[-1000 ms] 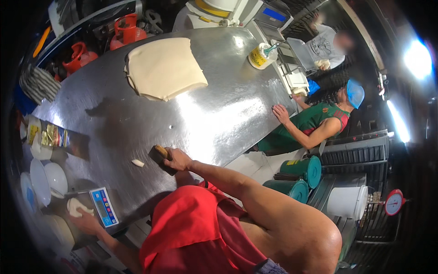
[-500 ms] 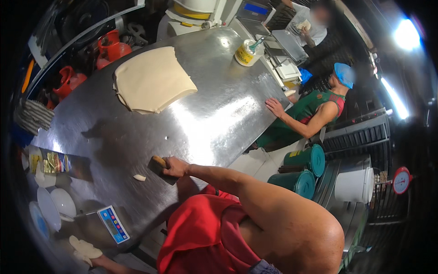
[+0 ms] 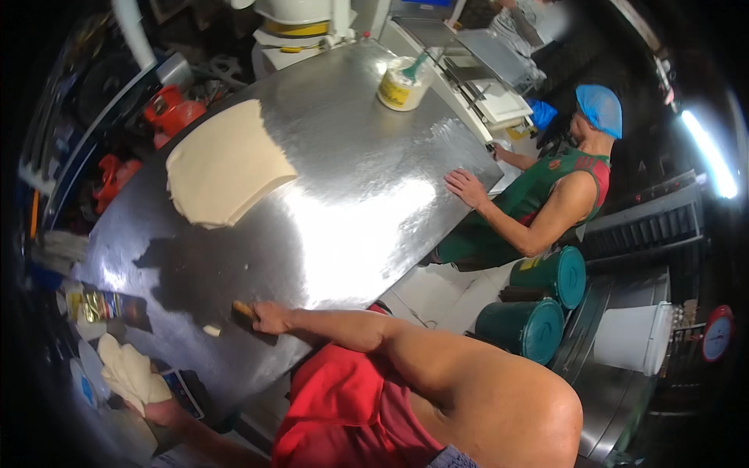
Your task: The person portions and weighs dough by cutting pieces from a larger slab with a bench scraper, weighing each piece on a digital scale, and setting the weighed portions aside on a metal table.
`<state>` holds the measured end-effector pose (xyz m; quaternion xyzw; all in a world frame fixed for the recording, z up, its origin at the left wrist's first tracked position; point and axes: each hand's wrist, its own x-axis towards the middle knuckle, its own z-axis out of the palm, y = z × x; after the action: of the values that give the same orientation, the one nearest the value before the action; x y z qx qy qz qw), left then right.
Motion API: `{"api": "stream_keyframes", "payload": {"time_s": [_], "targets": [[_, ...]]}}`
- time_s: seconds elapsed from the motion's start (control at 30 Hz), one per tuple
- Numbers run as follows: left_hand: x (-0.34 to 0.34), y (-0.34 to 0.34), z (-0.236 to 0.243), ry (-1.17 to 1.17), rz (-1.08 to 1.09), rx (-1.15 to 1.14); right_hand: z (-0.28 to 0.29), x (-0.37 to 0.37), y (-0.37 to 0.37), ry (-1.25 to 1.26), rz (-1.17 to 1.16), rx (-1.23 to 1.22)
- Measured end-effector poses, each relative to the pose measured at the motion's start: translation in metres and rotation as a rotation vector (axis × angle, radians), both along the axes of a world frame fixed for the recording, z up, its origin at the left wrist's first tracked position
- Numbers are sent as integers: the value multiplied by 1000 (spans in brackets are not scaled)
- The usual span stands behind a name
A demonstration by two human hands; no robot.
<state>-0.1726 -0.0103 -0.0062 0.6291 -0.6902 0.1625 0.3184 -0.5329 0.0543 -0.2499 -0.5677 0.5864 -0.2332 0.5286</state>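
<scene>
In my left hand (image 3: pixel 162 411), at the lower left, is a soft lump of pale dough (image 3: pixel 129 373), raised beside a digital scale (image 3: pixel 189 394). My right hand (image 3: pixel 271 317) grips the wooden handle of a dough scraper (image 3: pixel 244 310) down at the steel tabletop; its blade is mostly in shadow. Just left of the scraper lies a small scrap of dough (image 3: pixel 211 331). Farther up the table a thick, folded sheet of dough (image 3: pixel 226 164) rests flat, touched by neither hand.
A tub (image 3: pixel 402 86) with a green-handled brush stands on the far table. At right, a co-worker in a blue hair cover (image 3: pixel 599 111) has a hand on the table edge. Green lidded buckets (image 3: pixel 538 327) stand on the floor. Red gas cylinders (image 3: pixel 168 113) line the left.
My left hand has lifted the dough lump up and inward over the scale area. My right hand and the scraper have shifted left toward the small scrap. The view has turned slightly.
</scene>
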Motion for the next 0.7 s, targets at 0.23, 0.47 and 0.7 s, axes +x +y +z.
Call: {"api": "stream_keyframes", "payload": {"time_s": [0.23,0.47,0.7], "targets": [[-190,-70,109,491,-239,-9,16,-154,50,-165,51,-98],[-507,-49,25,247,-726,331,15,-248,116,-79,-54,130],[-587,-5,-154,-393,-749,583,21,-261,119,-204,-19,101]]}}
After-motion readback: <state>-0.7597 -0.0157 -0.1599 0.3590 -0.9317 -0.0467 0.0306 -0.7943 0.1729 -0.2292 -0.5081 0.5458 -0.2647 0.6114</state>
